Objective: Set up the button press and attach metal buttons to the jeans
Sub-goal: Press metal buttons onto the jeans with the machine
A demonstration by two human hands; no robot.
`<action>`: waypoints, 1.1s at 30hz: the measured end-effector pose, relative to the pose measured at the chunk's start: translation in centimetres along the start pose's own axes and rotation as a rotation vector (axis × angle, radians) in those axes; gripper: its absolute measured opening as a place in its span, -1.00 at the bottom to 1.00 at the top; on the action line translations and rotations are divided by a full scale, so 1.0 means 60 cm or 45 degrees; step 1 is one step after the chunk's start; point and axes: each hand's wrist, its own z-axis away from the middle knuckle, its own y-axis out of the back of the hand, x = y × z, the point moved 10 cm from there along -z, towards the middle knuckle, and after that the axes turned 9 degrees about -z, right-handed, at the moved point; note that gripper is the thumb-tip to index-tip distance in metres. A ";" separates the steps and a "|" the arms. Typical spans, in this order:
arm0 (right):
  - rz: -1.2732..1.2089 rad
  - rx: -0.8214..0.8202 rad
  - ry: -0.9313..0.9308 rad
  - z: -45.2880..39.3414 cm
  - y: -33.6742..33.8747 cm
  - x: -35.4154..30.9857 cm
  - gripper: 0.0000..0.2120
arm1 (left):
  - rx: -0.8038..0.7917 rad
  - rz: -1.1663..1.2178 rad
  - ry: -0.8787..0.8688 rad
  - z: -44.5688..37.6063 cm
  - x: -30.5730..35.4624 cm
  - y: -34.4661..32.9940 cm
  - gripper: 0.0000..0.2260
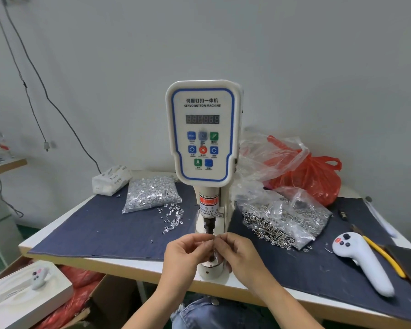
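The white servo button machine (203, 131) stands at the table's front middle, its dark punch (208, 225) pointing down. Just below the punch, my left hand (185, 254) and my right hand (235, 251) meet fingertip to fingertip, pinching a small metal button part (213, 239) between them above the machine's lower die base (210, 267). A clear bag of silver tacks (150, 193) lies left of the machine, with loose tacks (172, 216) spilled beside it. A bag of metal button rings (285, 219) lies to the right. Blue jeans (214, 312) rest on my lap under the table edge.
Dark denim cloth (105, 226) covers the tabletop. A white handheld controller (363, 260) and yellow-handled tool (382, 255) lie at the right. A red plastic bag (313, 176) and clear plastic sit behind. Tissue pack (110, 180) back left. A white box with another controller (29, 290) sits lower left.
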 end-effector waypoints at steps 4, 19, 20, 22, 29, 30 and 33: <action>-0.070 0.019 -0.084 -0.001 -0.001 0.011 -0.75 | 0.022 -0.038 -0.105 0.002 0.008 0.006 -0.78; 0.118 0.564 0.040 -0.019 0.118 0.030 -0.79 | 0.126 -0.052 -0.099 -0.031 -0.023 0.057 -0.91; 0.237 0.585 0.076 -0.025 0.128 0.028 -0.77 | 0.119 -0.107 -0.117 -0.037 -0.019 0.058 -0.90; 0.474 0.566 0.122 -0.040 0.133 0.029 -0.77 | 0.105 -0.228 -0.147 -0.047 -0.014 0.052 -0.88; 0.913 0.461 0.133 -0.058 0.119 0.079 -0.87 | 0.045 -0.368 -0.132 -0.064 -0.033 0.026 -0.95; 0.931 0.465 0.135 -0.057 0.119 0.081 -0.87 | 0.044 -0.363 -0.123 -0.066 -0.035 0.024 -0.94; 0.939 0.471 0.141 -0.054 0.119 0.082 -0.87 | 0.017 -0.371 -0.126 -0.068 -0.037 0.020 -0.90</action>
